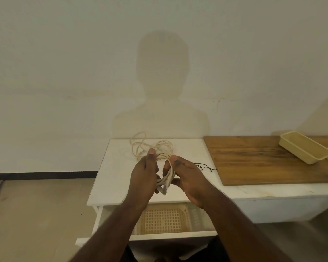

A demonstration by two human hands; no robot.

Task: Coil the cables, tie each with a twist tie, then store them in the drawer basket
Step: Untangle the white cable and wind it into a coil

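Observation:
Both hands hold one coiled white cable [166,179] above the white cabinet top [114,178]. My left hand [144,174] grips the coil's left side with the thumb up. On the right side, my right hand [186,174] pinches it. The cable's plug ends hang at the bottom of the coil. A second, loose cream cable [140,146] lies tangled at the back of the cabinet top. Black twist ties [204,166] lie to the right of my right hand. Below my forearms, the open drawer holds a cream lattice basket [165,218].
A wooden board [263,159] covers the low white bench to the right, with a cream plastic tray [305,147] at its far end. A plain wall stands right behind the cabinet. Tiled floor lies to the left.

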